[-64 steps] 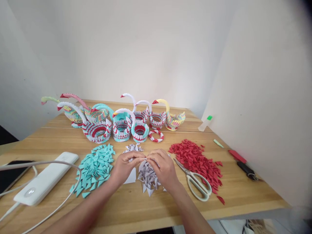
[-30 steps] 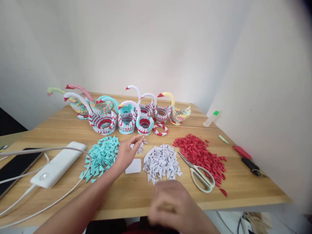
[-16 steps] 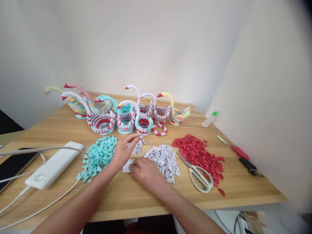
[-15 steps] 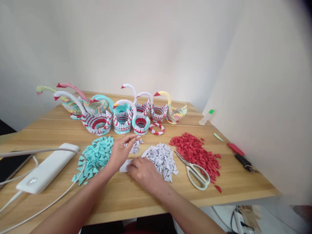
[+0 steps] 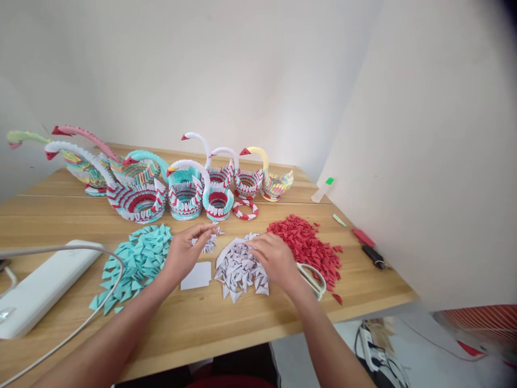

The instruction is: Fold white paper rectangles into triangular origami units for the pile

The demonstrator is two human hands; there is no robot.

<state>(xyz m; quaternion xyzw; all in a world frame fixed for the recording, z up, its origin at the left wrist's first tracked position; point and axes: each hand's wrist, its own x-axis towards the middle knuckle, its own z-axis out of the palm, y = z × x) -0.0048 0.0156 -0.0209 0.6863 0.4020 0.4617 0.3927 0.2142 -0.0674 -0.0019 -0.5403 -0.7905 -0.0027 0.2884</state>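
White triangle pile (image 5: 238, 269) on table (image 5: 194, 323), right hand (image 5: 274, 257) at its right edge, left hand (image 5: 186, 250) by smaller white cluster (image 5: 209, 243), can't tell if either grip's pinched or apart, teal pile (image 5: 139, 258) left, red pile (image 5: 305, 245) right.

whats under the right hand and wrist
At the fingertips of the right hand the white pile shows. Past the wrist, the scissors show only part of their handles; the blades and anything under the palm are covered.

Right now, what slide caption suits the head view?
Right hand at the white pieces, left hand near a smaller pile, paper swans behind.
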